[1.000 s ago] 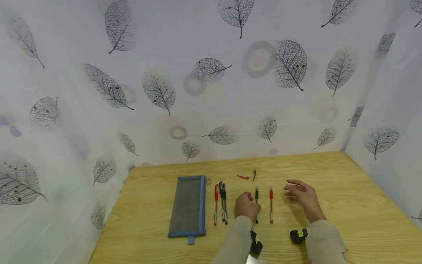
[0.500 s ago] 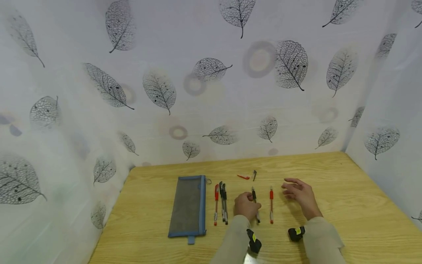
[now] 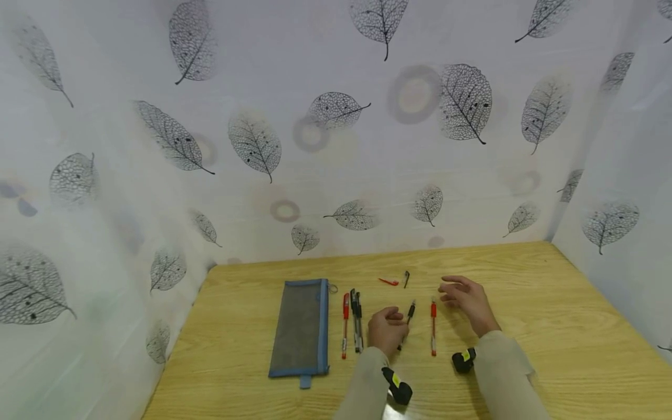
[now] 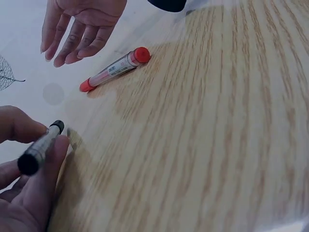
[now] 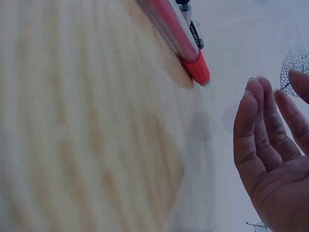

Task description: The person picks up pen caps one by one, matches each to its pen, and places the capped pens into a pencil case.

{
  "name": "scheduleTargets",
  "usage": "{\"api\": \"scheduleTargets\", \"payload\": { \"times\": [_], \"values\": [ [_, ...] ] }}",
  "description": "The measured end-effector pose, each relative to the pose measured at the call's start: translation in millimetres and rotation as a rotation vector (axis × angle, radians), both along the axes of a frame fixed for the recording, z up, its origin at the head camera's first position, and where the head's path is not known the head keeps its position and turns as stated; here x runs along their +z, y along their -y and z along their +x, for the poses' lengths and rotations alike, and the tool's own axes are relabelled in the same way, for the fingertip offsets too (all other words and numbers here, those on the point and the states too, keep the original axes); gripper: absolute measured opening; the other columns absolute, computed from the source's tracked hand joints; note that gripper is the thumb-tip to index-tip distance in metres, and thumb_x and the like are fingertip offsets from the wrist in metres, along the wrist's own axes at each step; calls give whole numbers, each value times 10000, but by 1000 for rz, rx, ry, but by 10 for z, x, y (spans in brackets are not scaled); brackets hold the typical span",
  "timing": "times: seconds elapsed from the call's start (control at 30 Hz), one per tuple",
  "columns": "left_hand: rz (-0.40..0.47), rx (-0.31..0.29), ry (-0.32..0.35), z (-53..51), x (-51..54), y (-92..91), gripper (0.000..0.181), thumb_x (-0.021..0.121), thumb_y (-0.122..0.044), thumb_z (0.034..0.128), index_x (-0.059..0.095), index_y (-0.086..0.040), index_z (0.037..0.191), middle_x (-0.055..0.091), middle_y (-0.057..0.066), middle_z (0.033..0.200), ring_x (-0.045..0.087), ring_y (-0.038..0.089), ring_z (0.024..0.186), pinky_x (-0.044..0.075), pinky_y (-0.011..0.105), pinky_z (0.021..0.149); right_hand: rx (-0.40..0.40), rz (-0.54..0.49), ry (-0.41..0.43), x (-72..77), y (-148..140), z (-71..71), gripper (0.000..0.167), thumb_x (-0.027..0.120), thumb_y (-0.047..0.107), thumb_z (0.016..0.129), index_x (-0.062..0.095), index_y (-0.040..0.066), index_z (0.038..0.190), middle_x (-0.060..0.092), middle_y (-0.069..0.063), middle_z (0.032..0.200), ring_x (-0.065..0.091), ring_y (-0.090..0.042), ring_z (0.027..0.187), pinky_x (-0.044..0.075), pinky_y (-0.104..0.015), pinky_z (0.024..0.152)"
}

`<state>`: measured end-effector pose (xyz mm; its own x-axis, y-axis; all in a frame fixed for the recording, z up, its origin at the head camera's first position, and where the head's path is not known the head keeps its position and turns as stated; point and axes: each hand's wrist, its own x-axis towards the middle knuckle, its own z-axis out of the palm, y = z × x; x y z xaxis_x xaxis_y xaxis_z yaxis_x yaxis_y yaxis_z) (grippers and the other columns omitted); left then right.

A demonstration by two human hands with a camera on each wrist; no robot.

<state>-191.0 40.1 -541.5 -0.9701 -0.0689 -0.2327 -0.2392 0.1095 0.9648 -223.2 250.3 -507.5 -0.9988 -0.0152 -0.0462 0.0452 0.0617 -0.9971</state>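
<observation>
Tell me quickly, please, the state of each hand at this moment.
Left hand: holding a black pen between thumb and finger.
Right hand: open, holding nothing, near a red pen.

A blue-edged mesh pouch (image 3: 298, 328) lies flat on a wood-grain desk (image 3: 557, 344).
Just right of it, a red pen (image 3: 345, 325) and two black pens (image 3: 356, 321) rest roughly parallel; farther right lies a second red pen (image 3: 433, 326). Toward the far edge, a red cap (image 3: 389, 282) and a black cap (image 3: 406, 279) sit near each other.

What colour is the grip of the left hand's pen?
The pen grip is black, clearest in the head view.
</observation>
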Motion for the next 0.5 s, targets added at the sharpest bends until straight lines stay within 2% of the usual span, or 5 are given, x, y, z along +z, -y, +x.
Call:
{"api": "scheduleTargets", "payload": {
  "times": [0.23,0.3,0.5],
  "values": [
    [164,11,-30,-58,-98,69,368,743,66,760,668,16,1116,686,46,917,672,171,858,563,310,751,33,41,-20,3,88,-148,522,596,211,971,444,-128,1338,674,-166,1063,675,-219,865,565,-375,775],
    [214,23,-21,-67,-106,83,359,743,68,757,672,25,1107,694,63,919,673,178,866,561,302,760,49,52,-24,-3,111,-194,521,595,201,971,442,-136,1338,667,-186,1073,675,-215,862,565,-376,779],
    [350,36,13,-50,-29,121,392,731,105,749,654,70,1132,706,109,929,698,218,851,563,303,769,80,81,-33,-7,202,-324,496,600,164,966,453,-145,1324,641,-262,1092,677,-210,844,568,-349,759]
  ]
}}
